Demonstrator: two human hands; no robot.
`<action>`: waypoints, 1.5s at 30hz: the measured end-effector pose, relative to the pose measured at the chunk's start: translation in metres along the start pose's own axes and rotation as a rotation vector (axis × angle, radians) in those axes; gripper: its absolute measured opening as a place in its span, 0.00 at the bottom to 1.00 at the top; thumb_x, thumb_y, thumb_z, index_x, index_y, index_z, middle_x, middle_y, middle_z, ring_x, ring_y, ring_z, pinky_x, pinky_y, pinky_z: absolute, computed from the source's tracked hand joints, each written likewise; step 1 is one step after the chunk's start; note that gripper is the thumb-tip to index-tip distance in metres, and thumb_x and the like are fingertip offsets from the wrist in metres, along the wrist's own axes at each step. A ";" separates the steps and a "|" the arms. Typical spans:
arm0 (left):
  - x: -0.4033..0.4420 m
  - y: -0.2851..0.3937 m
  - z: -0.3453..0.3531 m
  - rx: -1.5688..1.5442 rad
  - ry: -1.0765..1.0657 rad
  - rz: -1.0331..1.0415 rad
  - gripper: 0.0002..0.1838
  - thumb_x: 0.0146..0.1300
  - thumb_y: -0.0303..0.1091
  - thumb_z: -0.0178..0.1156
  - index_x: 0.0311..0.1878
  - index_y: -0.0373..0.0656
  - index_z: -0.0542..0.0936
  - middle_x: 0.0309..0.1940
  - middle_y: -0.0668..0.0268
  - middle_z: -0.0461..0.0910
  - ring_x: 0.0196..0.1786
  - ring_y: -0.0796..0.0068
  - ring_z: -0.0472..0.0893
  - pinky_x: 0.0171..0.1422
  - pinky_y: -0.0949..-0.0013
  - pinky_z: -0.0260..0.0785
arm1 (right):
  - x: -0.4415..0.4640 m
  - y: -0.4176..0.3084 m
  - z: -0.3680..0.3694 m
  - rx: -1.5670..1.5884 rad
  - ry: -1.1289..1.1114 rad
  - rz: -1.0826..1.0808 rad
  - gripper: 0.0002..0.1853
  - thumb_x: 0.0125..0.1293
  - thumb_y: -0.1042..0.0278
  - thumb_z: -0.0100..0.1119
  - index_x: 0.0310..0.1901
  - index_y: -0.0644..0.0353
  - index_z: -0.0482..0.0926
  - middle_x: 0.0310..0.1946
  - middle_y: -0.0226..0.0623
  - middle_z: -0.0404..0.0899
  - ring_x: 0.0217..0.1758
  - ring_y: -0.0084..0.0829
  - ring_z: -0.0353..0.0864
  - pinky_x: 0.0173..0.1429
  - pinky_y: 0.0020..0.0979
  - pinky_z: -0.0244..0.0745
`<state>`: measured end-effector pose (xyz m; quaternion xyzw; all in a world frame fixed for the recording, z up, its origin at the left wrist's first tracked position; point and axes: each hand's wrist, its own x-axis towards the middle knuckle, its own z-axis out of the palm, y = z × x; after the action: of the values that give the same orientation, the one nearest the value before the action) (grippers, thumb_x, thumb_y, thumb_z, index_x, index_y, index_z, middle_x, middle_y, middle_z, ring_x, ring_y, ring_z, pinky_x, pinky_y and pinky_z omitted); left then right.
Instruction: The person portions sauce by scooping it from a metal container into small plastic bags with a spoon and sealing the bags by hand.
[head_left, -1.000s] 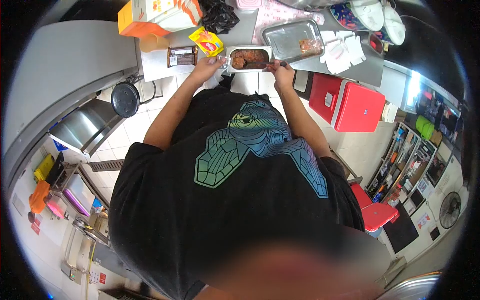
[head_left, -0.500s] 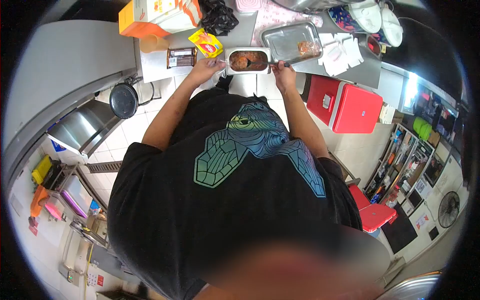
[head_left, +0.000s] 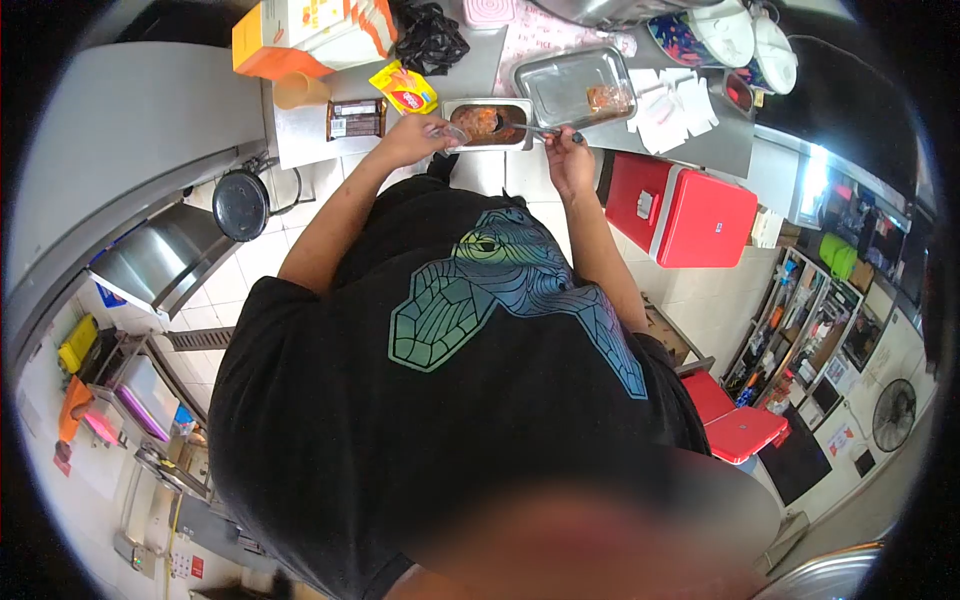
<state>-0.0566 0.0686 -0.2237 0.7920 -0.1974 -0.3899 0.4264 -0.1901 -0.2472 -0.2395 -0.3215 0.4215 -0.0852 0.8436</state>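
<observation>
A small steel food pan (head_left: 527, 143) stands at the table's near edge with chunky reddish-brown food (head_left: 480, 121) in it. My right hand (head_left: 571, 160) is closed around the dark handle of a spoon (head_left: 535, 129), whose head reaches over the pan with some food on it. At the pan's left end, my left hand (head_left: 412, 140) pinches a clear plastic item (head_left: 455, 133), its exact kind too small to tell. Just beyond that hand lie a yellow packet (head_left: 405, 88) and a brown wrapped pack (head_left: 356, 120).
A glass dish (head_left: 575, 85) with some food in one corner lies right of the pan, beside white paper pieces (head_left: 675, 110). A tan cup (head_left: 298, 91), an orange-white box (head_left: 310, 40) and a black bag (head_left: 432, 40) stand left. A red cooler (head_left: 700, 215) is lower right.
The spoon has risen from inside the pan and tilts across its right end with food. My left hand has brought the clear item in over the pan's left end.
</observation>
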 end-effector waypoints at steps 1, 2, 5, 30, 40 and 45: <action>0.005 -0.006 0.004 -0.011 -0.007 0.025 0.27 0.63 0.49 0.75 0.58 0.39 0.87 0.49 0.54 0.89 0.56 0.64 0.87 0.65 0.60 0.75 | -0.001 0.001 -0.002 0.010 -0.022 -0.009 0.04 0.78 0.76 0.57 0.49 0.64 0.74 0.46 0.41 0.79 0.47 0.42 0.84 0.55 0.41 0.81; 0.010 -0.014 0.007 -0.022 -0.015 0.050 0.26 0.64 0.48 0.75 0.58 0.39 0.87 0.49 0.55 0.89 0.55 0.66 0.86 0.65 0.61 0.74 | -0.002 0.002 -0.003 0.019 -0.043 -0.020 0.04 0.78 0.76 0.58 0.49 0.64 0.74 0.46 0.41 0.79 0.47 0.42 0.84 0.55 0.41 0.82; 0.014 -0.008 0.007 -0.102 -0.042 0.065 0.25 0.66 0.45 0.74 0.59 0.37 0.86 0.49 0.57 0.90 0.54 0.71 0.86 0.65 0.63 0.74 | -0.009 0.006 0.001 0.012 -0.065 -0.079 0.04 0.78 0.76 0.58 0.49 0.64 0.74 0.45 0.40 0.79 0.47 0.41 0.84 0.55 0.40 0.83; -0.011 0.110 -0.026 -0.463 0.051 0.401 0.28 0.63 0.28 0.75 0.65 0.30 0.80 0.50 0.61 0.88 0.53 0.77 0.83 0.63 0.69 0.76 | -0.176 -0.133 0.181 -1.143 -0.511 -1.120 0.05 0.67 0.84 0.64 0.42 0.66 0.83 0.37 0.43 0.88 0.38 0.33 0.90 0.44 0.30 0.83; -0.013 0.135 -0.032 -0.493 0.176 0.480 0.19 0.66 0.29 0.72 0.58 0.34 0.85 0.45 0.65 0.90 0.48 0.82 0.84 0.58 0.71 0.75 | -0.206 -0.140 0.218 -1.196 -0.702 -1.477 0.12 0.54 0.90 0.63 0.40 0.66 0.80 0.38 0.45 0.86 0.40 0.44 0.89 0.44 0.36 0.83; -0.014 0.146 -0.032 -0.418 0.243 0.518 0.16 0.67 0.31 0.71 0.56 0.36 0.87 0.45 0.63 0.91 0.46 0.82 0.84 0.57 0.69 0.75 | -0.210 -0.143 0.216 -1.195 -0.672 -1.525 0.13 0.53 0.90 0.63 0.40 0.66 0.81 0.38 0.45 0.86 0.40 0.43 0.89 0.44 0.35 0.84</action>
<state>-0.0369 0.0123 -0.0855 0.6518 -0.2555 -0.2040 0.6843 -0.1390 -0.1698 0.0810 -0.8790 -0.1795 -0.2806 0.3413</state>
